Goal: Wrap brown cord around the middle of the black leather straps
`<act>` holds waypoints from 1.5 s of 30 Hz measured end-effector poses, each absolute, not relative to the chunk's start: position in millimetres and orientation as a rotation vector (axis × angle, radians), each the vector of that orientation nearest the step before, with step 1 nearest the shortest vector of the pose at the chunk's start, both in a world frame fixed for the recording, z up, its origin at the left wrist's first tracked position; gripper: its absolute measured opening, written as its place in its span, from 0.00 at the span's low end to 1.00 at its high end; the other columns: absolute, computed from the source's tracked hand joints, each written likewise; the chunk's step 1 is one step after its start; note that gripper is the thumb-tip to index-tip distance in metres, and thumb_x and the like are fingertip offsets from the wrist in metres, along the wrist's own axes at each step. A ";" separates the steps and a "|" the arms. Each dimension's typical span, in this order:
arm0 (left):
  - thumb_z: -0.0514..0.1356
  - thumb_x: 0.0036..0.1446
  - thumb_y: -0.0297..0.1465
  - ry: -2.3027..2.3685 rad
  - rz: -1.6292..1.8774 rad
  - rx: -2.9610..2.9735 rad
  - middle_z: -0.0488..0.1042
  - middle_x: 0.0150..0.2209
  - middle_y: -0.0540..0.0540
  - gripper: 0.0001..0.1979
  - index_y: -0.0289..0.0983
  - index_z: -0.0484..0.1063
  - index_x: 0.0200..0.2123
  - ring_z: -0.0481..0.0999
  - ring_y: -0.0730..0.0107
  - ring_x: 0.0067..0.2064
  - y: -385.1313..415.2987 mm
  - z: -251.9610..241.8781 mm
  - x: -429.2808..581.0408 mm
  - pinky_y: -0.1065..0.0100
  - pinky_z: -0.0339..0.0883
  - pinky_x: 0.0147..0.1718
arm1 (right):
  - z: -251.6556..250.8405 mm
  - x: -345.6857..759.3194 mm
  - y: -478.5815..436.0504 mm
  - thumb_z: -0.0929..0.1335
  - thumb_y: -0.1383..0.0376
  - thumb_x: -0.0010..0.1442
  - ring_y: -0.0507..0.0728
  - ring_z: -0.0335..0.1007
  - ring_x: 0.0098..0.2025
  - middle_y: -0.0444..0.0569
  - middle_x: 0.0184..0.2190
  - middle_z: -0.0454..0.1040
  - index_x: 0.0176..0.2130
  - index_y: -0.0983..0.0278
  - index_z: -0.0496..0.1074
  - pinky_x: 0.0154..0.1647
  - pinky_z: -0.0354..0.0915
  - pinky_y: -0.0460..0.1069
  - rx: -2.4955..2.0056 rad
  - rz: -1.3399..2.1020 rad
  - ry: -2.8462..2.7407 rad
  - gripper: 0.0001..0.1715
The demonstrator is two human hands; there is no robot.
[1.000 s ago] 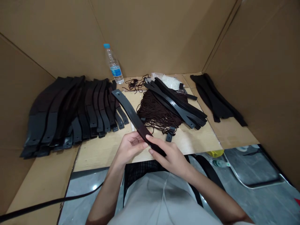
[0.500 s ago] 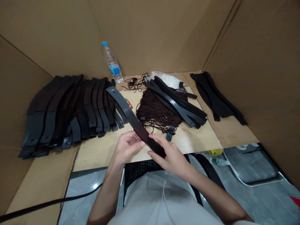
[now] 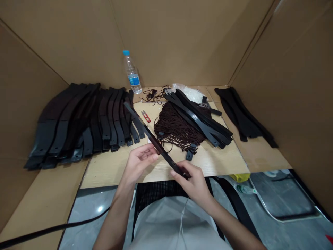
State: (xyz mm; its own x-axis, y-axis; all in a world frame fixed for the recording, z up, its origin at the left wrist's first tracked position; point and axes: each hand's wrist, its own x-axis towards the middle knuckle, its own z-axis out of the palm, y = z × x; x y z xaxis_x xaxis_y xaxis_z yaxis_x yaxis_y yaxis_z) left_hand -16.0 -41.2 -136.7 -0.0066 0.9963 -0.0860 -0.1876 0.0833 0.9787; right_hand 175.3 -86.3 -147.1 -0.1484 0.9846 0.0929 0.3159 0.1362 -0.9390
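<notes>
Over the table's front part I hold a long dark curved plastic strip [image 3: 140, 119], now seen nearly edge-on, slanting from upper left to lower right. Its middle has a dark brown cord wrapping [image 3: 157, 143]. My right hand [image 3: 191, 175] is closed around the lower end, thumb on the near side. My left hand [image 3: 142, 159] is beside the wrapped middle, fingers curled and thumb close to them; what they pinch, if anything, is hidden. Behind the strip lies a big bundle of brown cord [image 3: 177, 121], with loose cord near the strip.
Wrapped strips [image 3: 75, 121] are piled at left. More strips [image 3: 200, 119] lie on the cord bundle, others [image 3: 241, 114] at right. Red-handled thread snips [image 3: 146, 116], a water bottle [image 3: 133, 78] and a clear plastic bag [image 3: 188, 92] are farther back. Cardboard walls enclose the table.
The strip has turned from showing its broad face to nearly edge-on. My right hand has moved slightly right and down with its end. The snips, mostly hidden before, now show.
</notes>
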 end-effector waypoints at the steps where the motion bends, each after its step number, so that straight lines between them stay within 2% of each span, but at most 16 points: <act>1: 0.75 0.35 0.32 1.130 1.252 0.984 0.78 0.26 0.47 0.18 0.35 0.82 0.34 0.74 0.72 0.29 -41.8 -136.6 -17.2 0.75 0.70 0.30 | -147.7 174.0 -86.4 0.69 0.57 0.58 0.50 0.67 0.25 0.44 0.24 0.72 0.31 0.64 0.72 0.24 0.62 0.44 -1.286 1.168 -1.540 0.13; 5: 0.75 0.35 0.30 1.125 1.287 0.988 0.77 0.24 0.49 0.15 0.35 0.82 0.31 0.74 0.73 0.28 -45.2 -136.4 -19.0 0.73 0.71 0.31 | -151.9 170.1 -87.4 0.67 0.46 0.57 0.46 0.56 0.15 0.39 0.18 0.63 0.29 0.65 0.70 0.15 0.55 0.43 -1.224 1.589 -1.313 0.25; 9: 0.73 0.41 0.32 1.087 1.273 1.073 0.78 0.28 0.46 0.12 0.35 0.82 0.32 0.75 0.71 0.30 -48.9 -136.8 -17.6 0.72 0.72 0.32 | -156.9 165.7 -88.7 0.66 0.41 0.56 0.45 0.55 0.14 0.40 0.18 0.65 0.29 0.66 0.69 0.13 0.53 0.43 -1.126 1.736 -1.201 0.31; 21: 0.72 0.43 0.34 1.126 1.285 1.085 0.78 0.29 0.46 0.14 0.34 0.81 0.34 0.75 0.70 0.30 -59.1 -154.0 -18.6 0.72 0.71 0.31 | -170.5 158.8 -94.5 0.69 0.43 0.56 0.43 0.55 0.12 0.40 0.17 0.67 0.31 0.69 0.73 0.11 0.50 0.41 -0.967 1.851 -1.009 0.30; 27: 0.73 0.40 0.37 1.052 1.303 1.083 0.82 0.37 0.41 0.18 0.35 0.82 0.36 0.79 0.64 0.35 -63.5 -158.0 -21.4 0.69 0.74 0.36 | -180.1 158.1 -95.6 0.70 0.43 0.54 0.44 0.49 0.08 0.38 0.12 0.63 0.30 0.69 0.72 0.07 0.47 0.40 -0.721 2.267 -0.784 0.30; 31: 0.76 0.33 0.38 1.082 1.337 1.047 0.81 0.32 0.42 0.21 0.35 0.82 0.33 0.79 0.64 0.32 -65.4 -155.5 -22.9 0.70 0.74 0.32 | -184.8 156.1 -92.7 0.69 0.41 0.54 0.44 0.47 0.07 0.38 0.10 0.61 0.27 0.68 0.71 0.05 0.49 0.41 -0.565 2.465 -0.751 0.32; 34: 0.76 0.32 0.37 1.160 1.381 1.057 0.80 0.27 0.44 0.20 0.35 0.82 0.32 0.77 0.67 0.29 -70.2 -147.7 -22.7 0.72 0.73 0.29 | -183.8 158.0 -92.9 0.69 0.41 0.54 0.45 0.54 0.10 0.39 0.16 0.65 0.34 0.68 0.71 0.07 0.54 0.42 -0.613 2.354 -0.927 0.32; 36: 0.76 0.33 0.35 1.255 1.417 1.060 0.79 0.26 0.46 0.18 0.36 0.82 0.31 0.76 0.69 0.28 -76.0 -140.3 -22.0 0.74 0.72 0.28 | -181.6 161.4 -95.5 0.73 0.47 0.51 0.46 0.62 0.16 0.40 0.25 0.70 0.41 0.65 0.70 0.12 0.60 0.42 -0.788 2.059 -1.129 0.28; 38: 0.75 0.34 0.33 1.361 1.448 1.063 0.80 0.28 0.46 0.16 0.37 0.82 0.31 0.76 0.69 0.29 -82.8 -133.0 -20.8 0.74 0.72 0.29 | -179.2 165.3 -99.8 0.75 0.56 0.51 0.50 0.70 0.27 0.44 0.32 0.73 0.42 0.62 0.70 0.24 0.68 0.45 -0.986 1.623 -1.374 0.22; 41: 0.74 0.35 0.30 1.435 1.463 1.089 0.81 0.30 0.46 0.14 0.37 0.82 0.31 0.77 0.68 0.30 -89.8 -124.9 -18.2 0.73 0.73 0.31 | -175.5 169.0 -106.7 0.68 0.64 0.60 0.55 0.73 0.39 0.50 0.37 0.76 0.43 0.62 0.72 0.39 0.69 0.49 -1.051 1.103 -1.697 0.09; 43: 0.74 0.36 0.30 1.428 1.433 1.111 0.80 0.28 0.47 0.12 0.37 0.82 0.29 0.76 0.69 0.29 -90.1 -122.1 -16.8 0.73 0.72 0.30 | -173.0 169.5 -109.7 0.64 0.64 0.65 0.55 0.73 0.37 0.51 0.35 0.76 0.44 0.63 0.72 0.38 0.67 0.48 -0.988 1.020 -1.817 0.10; 45: 0.73 0.36 0.30 1.415 1.392 1.111 0.78 0.25 0.48 0.10 0.36 0.81 0.27 0.75 0.70 0.27 -87.5 -120.9 -16.1 0.74 0.71 0.29 | -170.7 169.2 -111.1 0.61 0.63 0.67 0.53 0.70 0.31 0.48 0.29 0.74 0.37 0.64 0.72 0.33 0.65 0.47 -0.973 1.078 -1.840 0.13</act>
